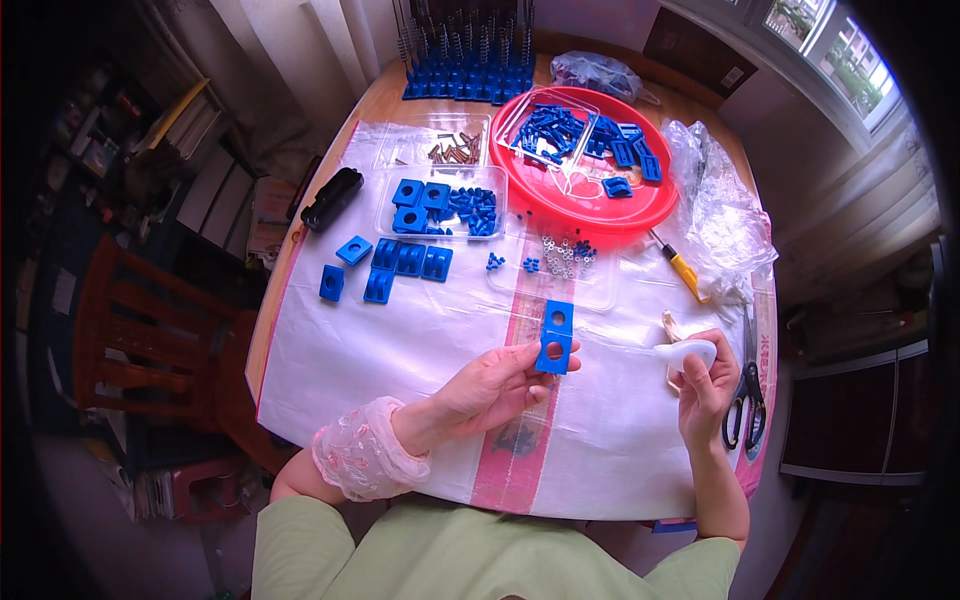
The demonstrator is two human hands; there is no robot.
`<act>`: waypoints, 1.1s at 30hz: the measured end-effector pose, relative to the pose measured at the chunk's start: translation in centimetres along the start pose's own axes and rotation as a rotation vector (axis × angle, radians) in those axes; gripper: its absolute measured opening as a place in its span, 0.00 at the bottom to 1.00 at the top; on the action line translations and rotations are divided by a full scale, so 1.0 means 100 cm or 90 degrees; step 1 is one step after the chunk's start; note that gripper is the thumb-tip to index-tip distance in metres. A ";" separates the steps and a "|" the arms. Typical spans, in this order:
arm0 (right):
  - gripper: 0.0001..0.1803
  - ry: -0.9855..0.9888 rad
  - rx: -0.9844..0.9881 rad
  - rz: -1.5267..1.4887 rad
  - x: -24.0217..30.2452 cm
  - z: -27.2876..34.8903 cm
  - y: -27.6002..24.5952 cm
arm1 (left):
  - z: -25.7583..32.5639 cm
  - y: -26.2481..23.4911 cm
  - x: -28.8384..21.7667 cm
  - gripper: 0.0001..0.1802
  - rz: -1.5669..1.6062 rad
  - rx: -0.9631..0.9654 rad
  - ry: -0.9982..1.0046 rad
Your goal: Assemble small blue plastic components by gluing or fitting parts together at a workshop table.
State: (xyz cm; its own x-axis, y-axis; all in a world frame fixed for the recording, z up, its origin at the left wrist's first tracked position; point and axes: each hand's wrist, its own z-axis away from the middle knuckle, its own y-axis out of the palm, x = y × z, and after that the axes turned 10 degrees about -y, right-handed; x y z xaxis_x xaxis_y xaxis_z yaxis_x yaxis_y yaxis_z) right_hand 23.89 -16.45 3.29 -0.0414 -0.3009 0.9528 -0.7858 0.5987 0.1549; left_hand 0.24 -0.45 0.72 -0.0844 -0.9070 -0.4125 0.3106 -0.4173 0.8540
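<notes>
Head view looks straight down on a round wooden table (385, 95) covered with a white plastic sheet (420, 340), and I read the layout as a small assembly bench. My left hand (495, 385) is closed on a blue square plate with a round hole (553, 352), pinched at its lower left edge between thumb and fingers and lifted just clear of the sheet, hole turned up toward me, which I judge keeps the opening easy to see. A second matching plate (558, 317) sits right above it, touching or nearly so; I cannot tell whether the two are joined. My right hand (705, 375) is wrapped round a small white object (688, 352), its rounded end pointing left toward the plate; I cannot make out what it is. Both hands are held near the table's front edge, close to my body.

Stock is ranged behind, within reach: loose blue plates (385, 265) on the sheet at left, a clear tray (440, 203) of blue plates and small blue pieces, another clear tray (450, 145) with brownish screws, and a red round basin (590, 205) with more blue parts. Small metal nuts (562, 257) lie in a shallow clear lid. A yellow-handled screwdriver (683, 268) and black-handled scissors (748, 385) lie on my right, handy to that hand
</notes>
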 end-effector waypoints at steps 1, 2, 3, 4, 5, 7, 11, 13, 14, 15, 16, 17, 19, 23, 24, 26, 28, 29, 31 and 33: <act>0.09 0.000 -0.011 0.002 0.001 0.000 0.003 | 0.000 0.000 0.000 0.26 -0.004 -0.001 0.001; 0.08 -0.001 -0.022 0.003 0.001 0.000 0.004 | 0.000 0.000 0.000 0.26 -0.008 -0.002 0.003; 0.08 -0.001 -0.021 0.003 0.001 0.000 0.004 | 0.000 0.000 0.000 0.26 -0.009 -0.002 0.004; 0.08 -0.001 -0.019 0.004 0.001 0.000 0.004 | 0.000 0.000 0.000 0.26 -0.009 -0.001 0.005; 0.08 0.000 -0.018 0.004 0.001 0.000 0.004 | 0.000 0.000 0.000 0.26 -0.009 0.001 0.006; 0.09 -0.001 -0.019 0.006 0.002 0.000 0.005 | -0.001 -0.001 0.001 0.27 -0.002 0.008 0.006; 0.09 0.001 -0.015 0.008 0.003 -0.001 0.005 | 0.000 -0.001 0.000 0.27 0.007 0.011 0.004; 0.09 0.000 -0.016 0.005 0.003 -0.001 0.005 | 0.000 -0.001 0.000 0.27 0.006 0.009 0.002; 0.09 0.000 -0.016 0.004 0.002 -0.001 0.005 | 0.000 -0.001 0.000 0.27 0.006 0.008 0.002; 0.09 -0.001 -0.018 0.004 0.002 -0.001 0.005 | 0.000 -0.001 0.000 0.26 0.007 0.009 0.002; 0.09 -0.002 -0.020 0.003 0.001 -0.001 0.004 | 0.000 0.000 0.000 0.26 0.009 0.009 0.003; 0.09 -0.003 -0.021 0.002 0.000 -0.001 0.004 | 0.000 0.001 0.000 0.26 0.010 0.008 0.005; 0.09 -0.006 -0.018 0.007 0.003 -0.001 0.005 | -0.001 0.003 0.000 0.25 0.013 0.003 0.000; 0.09 -0.003 -0.017 0.011 0.003 -0.001 0.005 | 0.001 0.003 -0.001 0.25 0.019 0.001 -0.002; 0.09 -0.002 -0.016 0.009 0.002 -0.001 0.005 | 0.001 0.003 -0.001 0.25 0.021 0.003 -0.002; 0.09 0.001 -0.016 0.005 0.002 -0.001 0.005 | 0.001 0.003 -0.001 0.25 0.023 0.006 -0.003; 0.09 -0.001 -0.019 0.003 0.001 -0.001 0.005 | 0.001 0.003 -0.001 0.25 0.023 0.008 -0.004; 0.09 -0.001 -0.020 0.003 0.001 -0.001 0.005 | 0.001 0.003 -0.001 0.25 0.023 0.009 -0.004; 0.09 -0.004 -0.022 0.004 0.002 -0.001 0.005 | 0.001 0.003 -0.001 0.25 0.023 0.009 -0.004; 0.09 -0.005 -0.019 0.003 0.002 -0.001 0.005 | 0.001 0.003 -0.001 0.25 0.022 0.007 -0.004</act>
State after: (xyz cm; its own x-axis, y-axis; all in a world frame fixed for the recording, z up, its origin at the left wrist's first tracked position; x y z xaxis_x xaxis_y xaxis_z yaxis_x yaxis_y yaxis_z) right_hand 23.53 -16.12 3.57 -0.0503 -0.3033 0.9516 -0.7664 0.6226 0.1580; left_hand 0.25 -0.49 1.08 -0.0800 -0.9210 -0.3812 0.3034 -0.3868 0.8708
